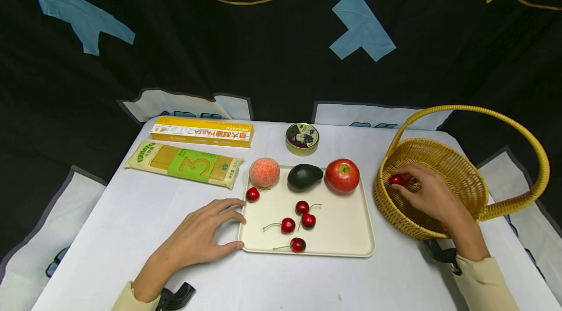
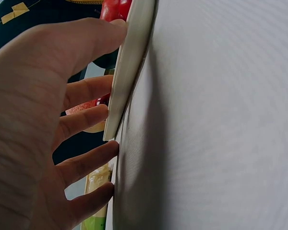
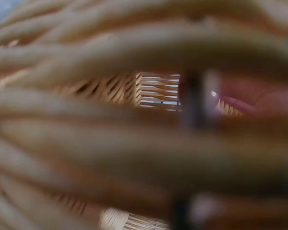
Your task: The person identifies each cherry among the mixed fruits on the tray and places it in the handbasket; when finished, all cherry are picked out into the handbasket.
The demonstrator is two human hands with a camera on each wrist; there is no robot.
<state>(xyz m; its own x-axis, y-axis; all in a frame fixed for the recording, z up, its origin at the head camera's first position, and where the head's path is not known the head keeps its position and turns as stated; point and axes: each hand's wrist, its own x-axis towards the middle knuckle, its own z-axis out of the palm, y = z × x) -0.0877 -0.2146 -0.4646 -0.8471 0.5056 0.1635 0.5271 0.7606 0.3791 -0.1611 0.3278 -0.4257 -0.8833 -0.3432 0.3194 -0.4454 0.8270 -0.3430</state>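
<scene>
Touching the left rim of a cream tray [image 1: 340, 235] with relaxed, outstretched fingers of the left hand [image 1: 204, 233] | grasping a red cherry [image 1: 395, 179] between fingers of the right hand [image 1: 432, 191], inside the wicker basket [image 1: 395, 216] on the white counter [image 1: 311, 284] | showing on the tray: five stemmed cherries [image 1: 308, 222], dark-green avocado [image 1: 304, 177], red apple [image 1: 342, 176].

The head view looks forward and down over the desk [image 1: 272, 286], far enough back to fit the left hand [image 1: 199, 235] and right hand [image 1: 430, 191]. I see the left wrist view, tipped sideways, looking closely at the tray [image 1: 342, 233], which the head view shares. The right wrist view peeks through the woven basket [image 1: 456, 165], so near it blurs; the head view has that basket too.
</scene>
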